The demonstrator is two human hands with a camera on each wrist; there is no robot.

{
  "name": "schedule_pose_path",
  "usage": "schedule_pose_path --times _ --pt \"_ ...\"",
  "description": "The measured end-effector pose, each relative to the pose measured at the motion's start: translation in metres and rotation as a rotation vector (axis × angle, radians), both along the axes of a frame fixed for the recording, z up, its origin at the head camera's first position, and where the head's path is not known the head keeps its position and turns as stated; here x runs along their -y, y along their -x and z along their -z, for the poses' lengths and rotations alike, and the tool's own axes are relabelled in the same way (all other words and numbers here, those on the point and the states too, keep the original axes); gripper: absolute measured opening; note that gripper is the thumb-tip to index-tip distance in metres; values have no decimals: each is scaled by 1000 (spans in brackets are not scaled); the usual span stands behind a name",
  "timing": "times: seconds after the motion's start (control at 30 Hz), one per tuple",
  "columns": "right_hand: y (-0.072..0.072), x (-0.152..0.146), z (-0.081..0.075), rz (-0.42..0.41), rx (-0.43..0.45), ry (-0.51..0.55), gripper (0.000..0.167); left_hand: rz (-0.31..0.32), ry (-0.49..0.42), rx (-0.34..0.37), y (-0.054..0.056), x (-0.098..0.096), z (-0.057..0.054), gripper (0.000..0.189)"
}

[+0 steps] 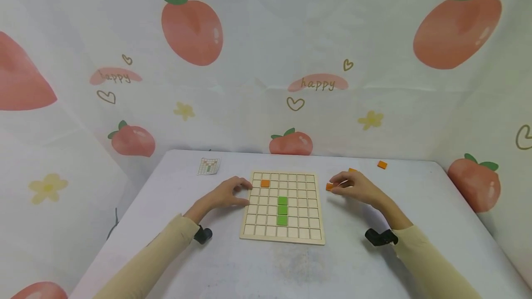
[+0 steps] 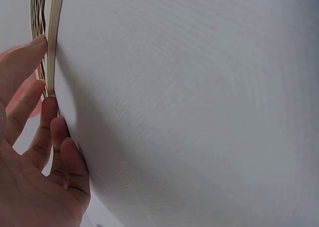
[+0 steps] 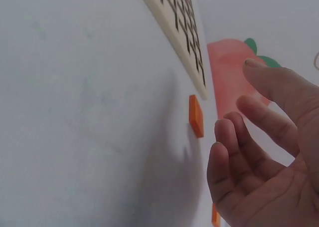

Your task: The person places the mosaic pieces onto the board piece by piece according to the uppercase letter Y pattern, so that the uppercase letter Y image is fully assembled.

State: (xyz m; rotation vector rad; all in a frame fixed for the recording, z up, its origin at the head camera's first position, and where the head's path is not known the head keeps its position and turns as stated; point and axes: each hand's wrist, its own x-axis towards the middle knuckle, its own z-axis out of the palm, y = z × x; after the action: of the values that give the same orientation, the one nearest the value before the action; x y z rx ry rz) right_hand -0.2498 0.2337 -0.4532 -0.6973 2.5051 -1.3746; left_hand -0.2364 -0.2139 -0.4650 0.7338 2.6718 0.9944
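Note:
A wooden grid board (image 1: 282, 241) lies flat on the table. One orange square tile (image 1: 265, 183) occupies a cell near its upper left, and three green tiles (image 1: 282, 210) stand in a column lower down. My left hand (image 1: 224, 194) rests at the board's left edge, thumb and fingers spread, with fingertips (image 2: 41, 40) on the rim. To the right of the board, my right hand (image 1: 353, 187) hovers by a loose orange tile (image 3: 196, 116). Its thumb and fingers are apart, and the right wrist view shows that tile lying on the table outside the fingers.
A second loose orange tile (image 1: 352, 170) is partly hidden behind the right hand. Another orange tile (image 1: 382, 164) lies at the back right. Beyond the board's upper left corner is a small card (image 1: 208, 166) printed with a coloured grid. A fruit-patterned cloth (image 1: 249, 105) hangs behind the table.

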Motion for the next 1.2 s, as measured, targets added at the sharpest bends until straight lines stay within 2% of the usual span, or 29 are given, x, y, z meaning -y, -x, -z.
schedule_pose_path --times 0.27,0.53,0.7,0.87,1.03,1.2 --pt "1 -7 7 42 21 9 39 -13 3 14 0 -1 -1 42" --pt "11 -3 19 63 -80 -46 44 -15 10 14 0 -1 -1 42" --pt "15 4 22 85 -130 -100 40 -23 17 22 0 -2 -1 42" --pt "16 12 19 101 -119 -137 33 -28 16 25 0 -2 -1 43" --pt "16 15 17 102 -96 -140 24 -28 10 34 -1 -3 -3 43" --pt "17 15 19 110 -79 -131 21 -43 13 47 -1 -3 -2 43"
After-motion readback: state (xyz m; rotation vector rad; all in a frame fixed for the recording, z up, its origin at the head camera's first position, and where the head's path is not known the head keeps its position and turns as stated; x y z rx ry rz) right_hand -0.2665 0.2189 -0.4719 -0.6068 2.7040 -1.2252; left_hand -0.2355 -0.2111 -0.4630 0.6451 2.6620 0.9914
